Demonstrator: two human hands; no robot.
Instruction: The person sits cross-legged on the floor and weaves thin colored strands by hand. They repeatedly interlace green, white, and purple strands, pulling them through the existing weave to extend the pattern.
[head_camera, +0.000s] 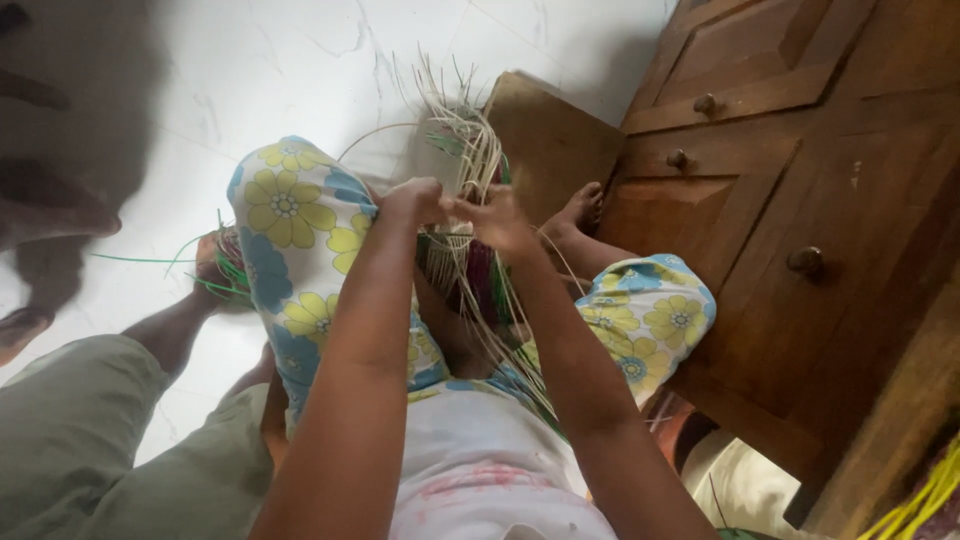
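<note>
Both hands — left hand (412, 200), right hand (497, 218) — grip cane strips (470, 150).

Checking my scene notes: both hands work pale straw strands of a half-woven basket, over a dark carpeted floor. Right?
Not quite. The head view shows both hands, left and right, on the straw strands of the half-woven basket, but the floor is white marble-like tile, not dark carpet.

Trousers (290, 215) blue with yellow flowers (white-centred); pale straw strips (470, 150); brown cabinet (800, 200); white floor (300, 70).
</note>
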